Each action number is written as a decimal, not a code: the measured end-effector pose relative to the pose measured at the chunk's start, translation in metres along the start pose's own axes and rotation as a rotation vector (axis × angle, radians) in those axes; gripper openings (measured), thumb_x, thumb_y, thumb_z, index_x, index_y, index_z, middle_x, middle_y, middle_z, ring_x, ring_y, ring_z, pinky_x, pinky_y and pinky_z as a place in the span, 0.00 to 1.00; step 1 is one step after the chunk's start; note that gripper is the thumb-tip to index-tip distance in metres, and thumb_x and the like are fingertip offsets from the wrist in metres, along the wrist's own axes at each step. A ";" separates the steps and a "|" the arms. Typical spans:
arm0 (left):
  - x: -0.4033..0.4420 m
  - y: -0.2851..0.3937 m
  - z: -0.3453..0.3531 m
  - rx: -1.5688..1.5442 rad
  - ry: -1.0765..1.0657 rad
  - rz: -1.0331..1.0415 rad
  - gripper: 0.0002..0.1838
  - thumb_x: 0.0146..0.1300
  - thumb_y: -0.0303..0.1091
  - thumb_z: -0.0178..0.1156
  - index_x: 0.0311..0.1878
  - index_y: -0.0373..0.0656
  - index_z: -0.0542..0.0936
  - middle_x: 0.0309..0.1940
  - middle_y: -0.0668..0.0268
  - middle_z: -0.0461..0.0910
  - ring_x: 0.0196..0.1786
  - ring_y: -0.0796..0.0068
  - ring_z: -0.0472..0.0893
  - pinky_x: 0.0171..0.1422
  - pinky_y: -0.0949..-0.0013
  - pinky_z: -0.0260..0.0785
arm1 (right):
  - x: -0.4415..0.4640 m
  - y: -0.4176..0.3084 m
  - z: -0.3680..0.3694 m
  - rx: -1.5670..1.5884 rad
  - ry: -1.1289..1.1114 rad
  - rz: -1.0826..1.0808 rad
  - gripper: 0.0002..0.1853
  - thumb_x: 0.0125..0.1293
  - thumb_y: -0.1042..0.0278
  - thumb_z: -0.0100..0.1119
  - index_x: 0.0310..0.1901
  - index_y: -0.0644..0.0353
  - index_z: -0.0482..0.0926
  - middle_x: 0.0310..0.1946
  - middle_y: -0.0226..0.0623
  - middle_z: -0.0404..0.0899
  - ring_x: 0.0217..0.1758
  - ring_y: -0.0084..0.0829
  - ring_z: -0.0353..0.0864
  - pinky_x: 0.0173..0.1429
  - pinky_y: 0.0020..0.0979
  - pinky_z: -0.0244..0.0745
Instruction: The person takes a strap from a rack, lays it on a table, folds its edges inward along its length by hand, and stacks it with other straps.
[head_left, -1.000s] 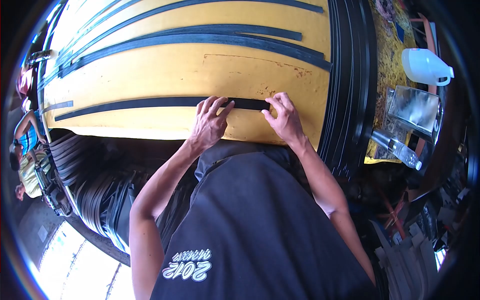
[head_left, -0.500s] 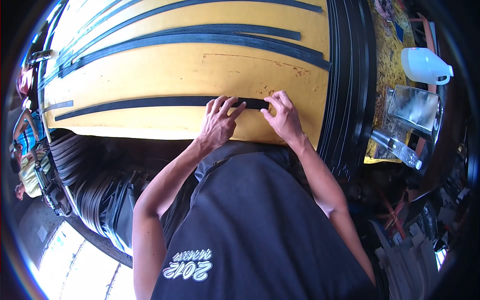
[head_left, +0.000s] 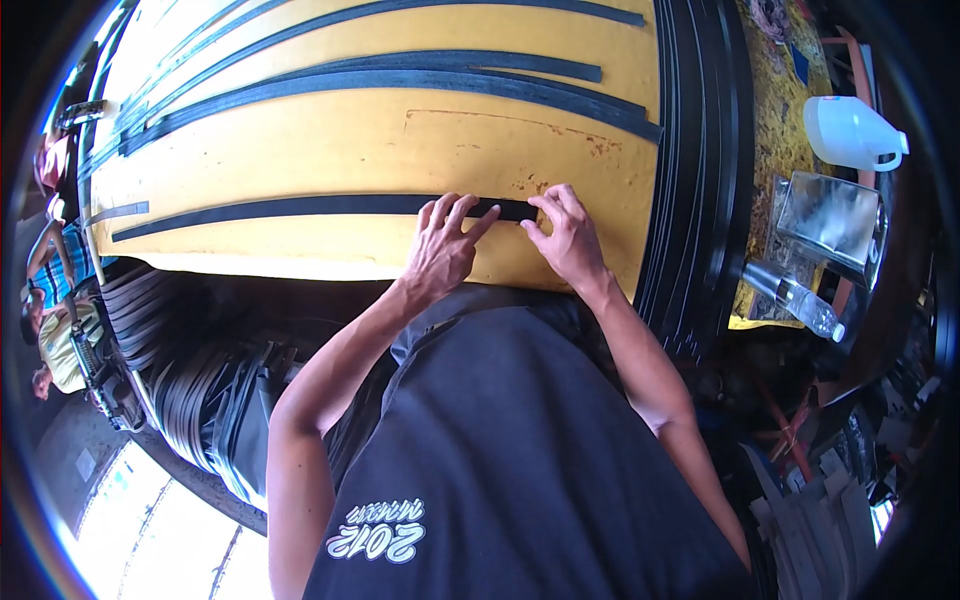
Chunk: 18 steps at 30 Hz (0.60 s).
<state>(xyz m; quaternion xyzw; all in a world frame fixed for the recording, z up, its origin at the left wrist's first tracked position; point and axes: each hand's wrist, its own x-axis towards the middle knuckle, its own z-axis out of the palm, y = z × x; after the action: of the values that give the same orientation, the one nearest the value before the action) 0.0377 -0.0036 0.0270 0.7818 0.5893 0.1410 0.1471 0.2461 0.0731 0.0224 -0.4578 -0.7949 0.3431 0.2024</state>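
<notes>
A long black rubber-like strip (head_left: 300, 207) lies across the yellow tabletop (head_left: 330, 150), curving slightly toward its left end. My left hand (head_left: 445, 245) rests over the strip near its right end, fingers spread across it and thumb stretched to the right along it. Beside it, my right hand (head_left: 568, 238) has thumb and fingertips at the two long edges of the strip's right tip, taking it between them. The fingertips partly cover that end. Whether anything small is under the fingers, I cannot tell.
More dark strips (head_left: 400, 78) lie farther back on the table. Long black strips (head_left: 690, 180) hang along its right side. Beyond are a white jug (head_left: 853, 133), a metal tin (head_left: 830, 215) and a clear bottle (head_left: 810, 308). People (head_left: 62, 260) are at far left.
My left hand has slid very slightly to the right along the strip. My right hand stays at the strip's end, and the strip has barely moved.
</notes>
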 end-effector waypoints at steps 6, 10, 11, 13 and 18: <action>0.006 0.008 0.010 -0.012 -0.012 0.000 0.38 0.48 0.22 0.58 0.67 0.54 0.75 0.59 0.54 0.70 0.64 0.53 0.68 0.67 0.50 0.60 | 0.000 0.000 0.000 0.001 0.007 -0.003 0.17 0.53 0.72 0.72 0.44 0.66 0.81 0.42 0.44 0.75 0.45 0.42 0.79 0.53 0.38 0.76; 0.010 0.018 0.017 -0.023 0.013 0.011 0.39 0.47 0.21 0.57 0.68 0.56 0.75 0.58 0.56 0.71 0.64 0.53 0.68 0.66 0.50 0.60 | -0.001 -0.001 -0.002 0.034 0.002 0.008 0.18 0.54 0.74 0.71 0.48 0.66 0.80 0.42 0.44 0.75 0.46 0.43 0.79 0.54 0.39 0.76; 0.011 0.017 0.014 -0.022 0.014 0.012 0.39 0.47 0.21 0.57 0.68 0.56 0.75 0.58 0.56 0.71 0.64 0.53 0.68 0.66 0.50 0.60 | -0.001 -0.001 -0.003 0.079 0.009 0.025 0.18 0.55 0.75 0.69 0.49 0.66 0.80 0.42 0.44 0.75 0.47 0.43 0.79 0.54 0.40 0.76; 0.014 0.011 0.004 -0.096 0.008 0.055 0.38 0.47 0.21 0.57 0.66 0.57 0.76 0.57 0.56 0.72 0.63 0.53 0.69 0.66 0.50 0.61 | -0.002 -0.004 -0.011 0.115 0.040 0.078 0.18 0.57 0.76 0.67 0.51 0.66 0.79 0.42 0.45 0.75 0.47 0.44 0.79 0.54 0.40 0.76; -0.009 -0.026 -0.031 -0.033 0.249 -0.189 0.35 0.47 0.17 0.56 0.63 0.47 0.77 0.57 0.57 0.75 0.60 0.54 0.72 0.64 0.51 0.63 | -0.012 0.003 -0.027 -0.052 0.178 0.056 0.18 0.61 0.80 0.60 0.55 0.65 0.78 0.48 0.45 0.77 0.51 0.44 0.79 0.58 0.39 0.76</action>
<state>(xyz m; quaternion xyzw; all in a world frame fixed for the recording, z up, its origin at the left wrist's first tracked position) 0.0004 -0.0032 0.0445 0.6967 0.6716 0.2321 0.0983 0.2712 0.0736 0.0389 -0.5137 -0.7692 0.2857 0.2507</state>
